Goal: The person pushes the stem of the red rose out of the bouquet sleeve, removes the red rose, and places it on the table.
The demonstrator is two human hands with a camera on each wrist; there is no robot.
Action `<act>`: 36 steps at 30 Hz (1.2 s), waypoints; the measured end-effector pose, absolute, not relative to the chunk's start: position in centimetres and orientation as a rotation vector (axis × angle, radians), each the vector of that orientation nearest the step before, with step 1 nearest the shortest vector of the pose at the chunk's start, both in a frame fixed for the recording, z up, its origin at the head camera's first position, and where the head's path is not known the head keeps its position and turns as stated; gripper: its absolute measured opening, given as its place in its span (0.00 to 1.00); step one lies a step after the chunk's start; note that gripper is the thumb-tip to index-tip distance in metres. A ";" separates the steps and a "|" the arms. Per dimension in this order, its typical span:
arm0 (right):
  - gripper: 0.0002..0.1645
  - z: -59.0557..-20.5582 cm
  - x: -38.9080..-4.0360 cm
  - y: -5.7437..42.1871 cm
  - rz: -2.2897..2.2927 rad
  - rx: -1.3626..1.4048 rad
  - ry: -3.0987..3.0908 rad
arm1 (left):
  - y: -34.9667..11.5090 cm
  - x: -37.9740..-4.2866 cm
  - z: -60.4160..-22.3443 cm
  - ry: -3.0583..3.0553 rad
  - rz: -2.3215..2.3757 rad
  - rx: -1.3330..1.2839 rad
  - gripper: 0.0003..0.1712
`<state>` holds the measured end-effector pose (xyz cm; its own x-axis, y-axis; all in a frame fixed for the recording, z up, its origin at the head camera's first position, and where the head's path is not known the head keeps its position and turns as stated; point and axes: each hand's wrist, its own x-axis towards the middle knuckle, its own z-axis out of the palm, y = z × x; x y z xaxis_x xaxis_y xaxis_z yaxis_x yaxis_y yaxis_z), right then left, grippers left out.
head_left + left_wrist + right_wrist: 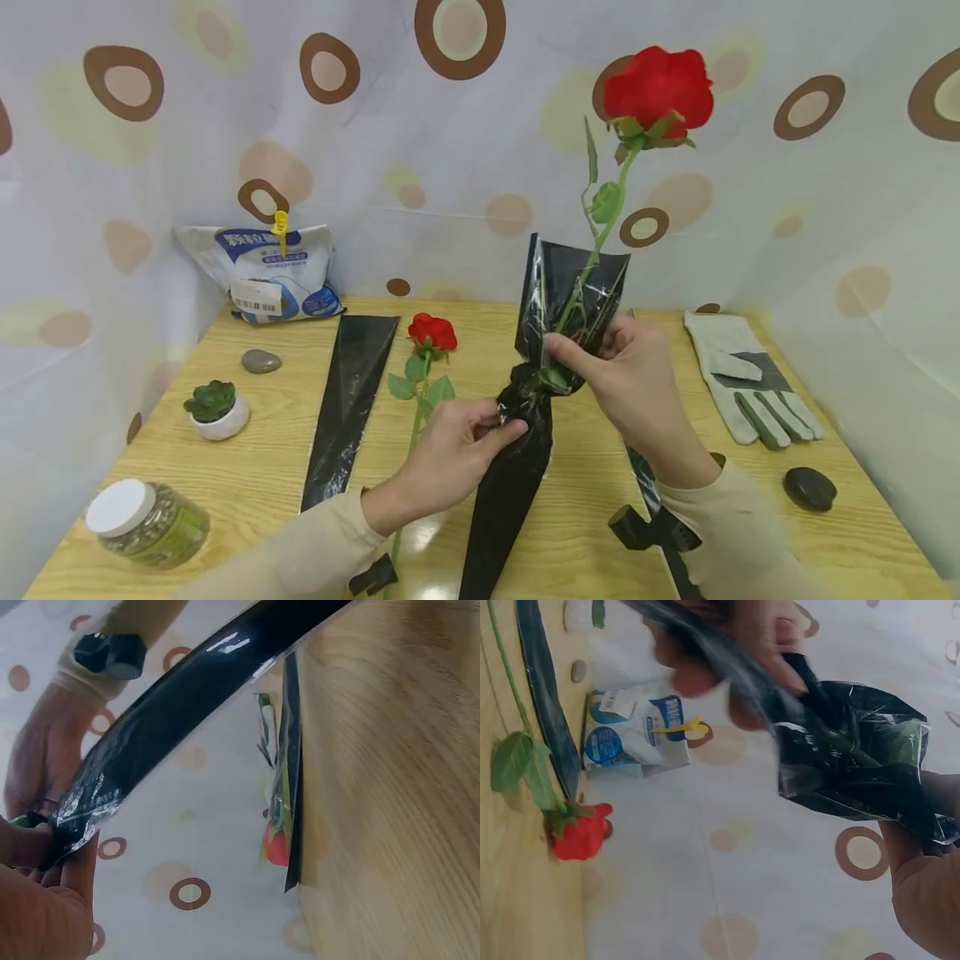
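A long-stemmed red rose (660,87) stands up out of a black flower sleeve (510,492), its stem running down into the flared top. The sleeve, partly clear plastic, is crumpled at mid-length and tapers toward the front. My left hand (450,454) pinches the sleeve just below the crumpled part. Higher up, my right hand (637,387) grips the flared part, thumb across its front. In the right wrist view, the sleeve's crinkled opening (855,750) lies between both hands. The lower stem is hidden inside the black plastic.
Another red rose (432,332) lies left of centre beside a flat black sleeve (348,400). A printed bag (273,275), grey stone (261,361), potted succulent (217,408) and lidded jar (150,523) stand left. At right are gloves (750,375) and a black stone (810,489).
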<state>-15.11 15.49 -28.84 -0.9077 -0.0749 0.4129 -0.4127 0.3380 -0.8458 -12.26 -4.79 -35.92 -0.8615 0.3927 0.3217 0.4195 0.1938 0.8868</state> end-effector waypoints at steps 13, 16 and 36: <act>0.15 -29.7 -15.2 14.5 1.741 0.425 -2.327 | -5.3 -13.5 -34.4 -2.335 -1.857 -0.862 0.09; 0.21 -28.6 -15.6 15.3 1.819 0.380 -2.267 | -5.2 -13.1 -35.0 -2.398 -1.819 -0.873 0.14; 0.17 -26.4 -15.9 17.5 1.838 0.614 -2.291 | -5.1 -12.5 -34.2 -2.459 -1.956 -0.993 0.25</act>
